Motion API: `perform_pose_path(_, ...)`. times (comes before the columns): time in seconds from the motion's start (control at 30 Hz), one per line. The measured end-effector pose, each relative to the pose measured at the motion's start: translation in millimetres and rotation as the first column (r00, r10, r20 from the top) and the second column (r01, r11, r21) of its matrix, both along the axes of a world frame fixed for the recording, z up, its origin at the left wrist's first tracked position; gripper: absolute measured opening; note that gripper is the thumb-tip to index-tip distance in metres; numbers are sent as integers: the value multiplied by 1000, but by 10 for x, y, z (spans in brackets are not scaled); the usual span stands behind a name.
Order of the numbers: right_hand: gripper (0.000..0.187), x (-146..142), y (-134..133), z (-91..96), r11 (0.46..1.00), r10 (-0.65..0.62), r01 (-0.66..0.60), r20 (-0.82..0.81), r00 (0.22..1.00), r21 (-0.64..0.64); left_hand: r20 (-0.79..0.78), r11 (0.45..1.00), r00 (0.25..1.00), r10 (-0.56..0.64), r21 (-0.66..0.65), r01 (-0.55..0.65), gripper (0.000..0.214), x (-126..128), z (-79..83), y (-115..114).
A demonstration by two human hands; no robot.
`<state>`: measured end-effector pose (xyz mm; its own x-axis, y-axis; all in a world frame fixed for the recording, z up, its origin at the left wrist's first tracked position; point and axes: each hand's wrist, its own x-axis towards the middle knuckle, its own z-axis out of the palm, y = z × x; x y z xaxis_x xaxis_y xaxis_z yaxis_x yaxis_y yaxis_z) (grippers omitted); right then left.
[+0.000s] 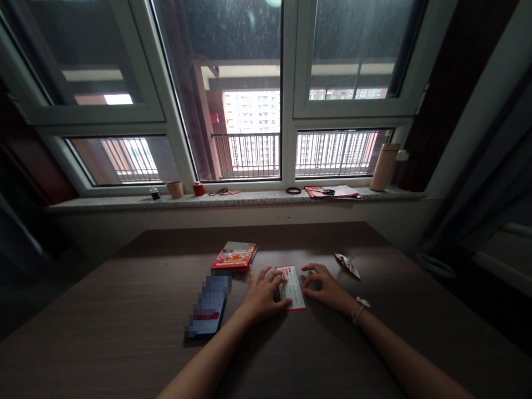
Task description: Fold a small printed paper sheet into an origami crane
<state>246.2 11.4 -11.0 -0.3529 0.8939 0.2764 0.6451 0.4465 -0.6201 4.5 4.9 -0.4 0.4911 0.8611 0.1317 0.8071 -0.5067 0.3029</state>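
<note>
A small white paper with red print lies flat on the dark wooden table. My left hand rests on its left edge, fingers curled and pressing down on it. On the paper's right edge sits my right hand, with its fingertips bent onto the sheet; a bracelet is on that wrist. Neither hand lifts the paper off the table.
A red packet lies just beyond my left hand, a dark phone to its left. A small folded paper figure sits to the right. The windowsill holds cups, red papers with scissors and a tall cylinder.
</note>
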Motion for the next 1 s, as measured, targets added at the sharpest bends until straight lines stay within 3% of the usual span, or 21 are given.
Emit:
perform_pose_path(0.27,5,-121,-74,-4,997,45,-50,90,995,56,7,1000,1000,0,-23,0,60,16,-21,-19)
perform_pose_path(0.6,11,-177,74,-63,982,-78,45,175,982,182,-74,994,997,32,-101,-40,65,4,24,-21)
perform_pose_path(1.0,15,-270,167,-41,976,-159,119,227,961,182,-94,993,995,31,-108,-41,66,3,23,-19)
